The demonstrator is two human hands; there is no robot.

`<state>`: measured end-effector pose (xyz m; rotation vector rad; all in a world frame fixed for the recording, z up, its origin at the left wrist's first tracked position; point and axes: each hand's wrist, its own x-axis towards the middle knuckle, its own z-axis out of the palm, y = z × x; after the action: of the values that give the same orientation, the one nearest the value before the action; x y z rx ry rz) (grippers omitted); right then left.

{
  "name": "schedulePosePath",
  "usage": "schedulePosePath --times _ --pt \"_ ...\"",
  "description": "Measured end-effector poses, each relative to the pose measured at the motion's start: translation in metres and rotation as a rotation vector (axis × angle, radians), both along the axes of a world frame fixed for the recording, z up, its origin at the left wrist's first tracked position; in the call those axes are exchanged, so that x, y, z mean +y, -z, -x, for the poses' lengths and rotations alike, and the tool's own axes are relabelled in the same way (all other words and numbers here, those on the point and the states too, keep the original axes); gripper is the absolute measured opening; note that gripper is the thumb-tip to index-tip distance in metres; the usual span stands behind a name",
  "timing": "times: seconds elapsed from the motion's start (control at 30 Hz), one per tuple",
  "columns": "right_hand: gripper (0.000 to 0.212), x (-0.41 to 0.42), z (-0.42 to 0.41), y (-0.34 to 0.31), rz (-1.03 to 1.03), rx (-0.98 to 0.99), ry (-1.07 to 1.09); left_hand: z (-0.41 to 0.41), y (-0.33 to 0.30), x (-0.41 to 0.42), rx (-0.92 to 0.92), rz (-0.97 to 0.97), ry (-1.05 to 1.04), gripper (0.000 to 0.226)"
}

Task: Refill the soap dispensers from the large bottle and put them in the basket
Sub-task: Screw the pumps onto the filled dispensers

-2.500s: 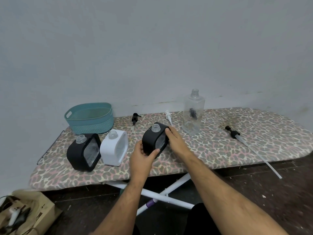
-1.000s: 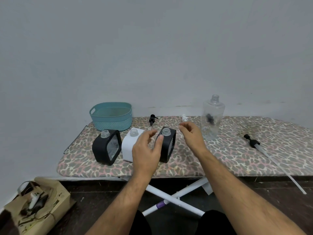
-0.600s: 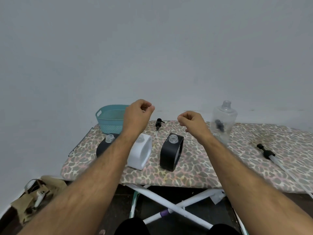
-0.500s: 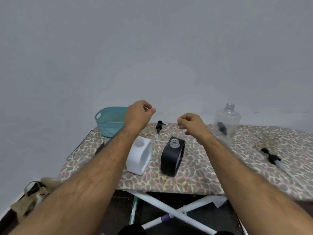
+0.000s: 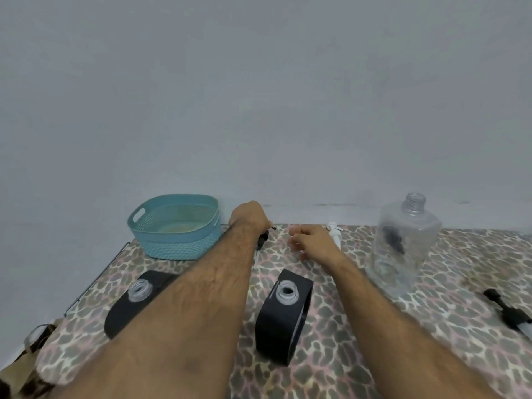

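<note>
Left hand point(image 5: 250, 217) grips one black pump point(image 5: 261, 242); two black dispensers point(image 5: 283, 315) stand uncapped.

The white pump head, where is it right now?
In the head view the white pump head lies at the board's far edge, right of centre, just beyond the right hand and left of the large clear bottle.

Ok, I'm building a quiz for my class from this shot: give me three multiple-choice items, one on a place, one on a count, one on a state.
1. Where is the teal basket? A on the floor; B far left on the board; C at the board's right end.
2. How many black dispensers show? A one; B two; C four.
3. The large bottle has its neck: A capped; B fitted with a pump; C open.
Answers: B, it sits at the far left corner; B, two with clear necks stand in front; C, bare threads show.
</note>
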<state>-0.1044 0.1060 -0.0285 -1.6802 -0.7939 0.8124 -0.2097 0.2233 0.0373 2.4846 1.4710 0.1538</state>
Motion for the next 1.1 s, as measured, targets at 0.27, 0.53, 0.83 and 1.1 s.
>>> schedulePosePath --times 0.27,0.53,0.83,1.1 --pt "0.023 0.01 -0.013 0.024 0.047 -0.016 -0.069 -0.031 0.034 0.024 0.12 0.014 -0.065 0.034" --pt "0.029 0.001 -0.013 0.025 0.015 -0.069 -0.077 -0.029 0.039 0.022 0.061 -0.042 -0.078 0.012" --pt "0.013 -0.019 0.008 -0.035 -0.187 -0.02 0.027 0.007 -0.036 0.003 -0.359 0.142 0.047 0.024" --pt "0.021 -0.043 0.059 -0.114 -0.352 0.189 0.002 0.08 -0.076 -0.046 -0.841 0.186 0.159 0.039"
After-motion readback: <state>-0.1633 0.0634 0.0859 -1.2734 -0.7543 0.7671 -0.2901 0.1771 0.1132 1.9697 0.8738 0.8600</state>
